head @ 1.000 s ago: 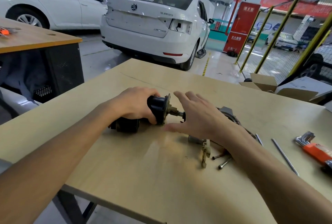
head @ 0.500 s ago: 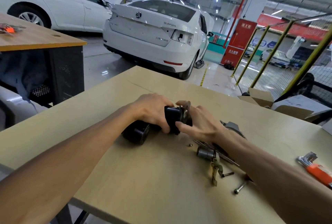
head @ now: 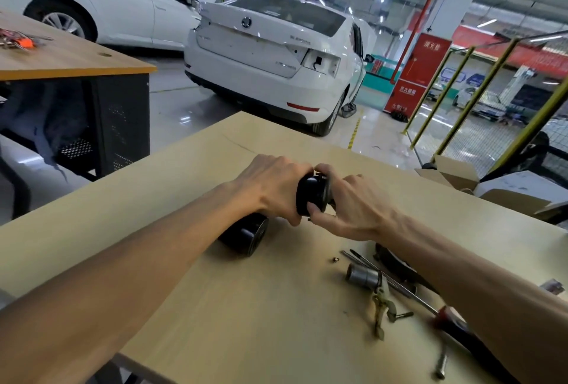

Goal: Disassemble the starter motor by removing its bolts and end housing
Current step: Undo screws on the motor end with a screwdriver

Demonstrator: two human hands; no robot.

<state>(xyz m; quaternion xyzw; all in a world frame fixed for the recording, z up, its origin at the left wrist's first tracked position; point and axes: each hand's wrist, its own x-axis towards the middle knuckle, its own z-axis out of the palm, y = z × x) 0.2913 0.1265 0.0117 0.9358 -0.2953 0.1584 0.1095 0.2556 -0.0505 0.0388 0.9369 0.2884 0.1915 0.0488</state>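
— Where is the starter motor (head: pixel 246 237)?
— Lying on the desk (head: pixel 261 306), its near end toward the camera. The left hand (head: pixel 273 188) wraps its body, fingers closed round it.
— And the right hand (head: pixel 353 208)?
— At the motor's far end, fingers pinched on the black end housing (head: pixel 310 194). A loose bolt (head: pixel 441 366) lies well right of the motor.

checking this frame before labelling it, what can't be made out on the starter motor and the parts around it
All in the head view:
- Starter motor: its middle is hidden under the left hand.
- Its far end: covered by the right hand, so what the fingers grip is unclear.
- Screwdriver: the handle passes under the right forearm.
- Small nut: too small to identify.
- Bolt: blurred near the bottom edge.
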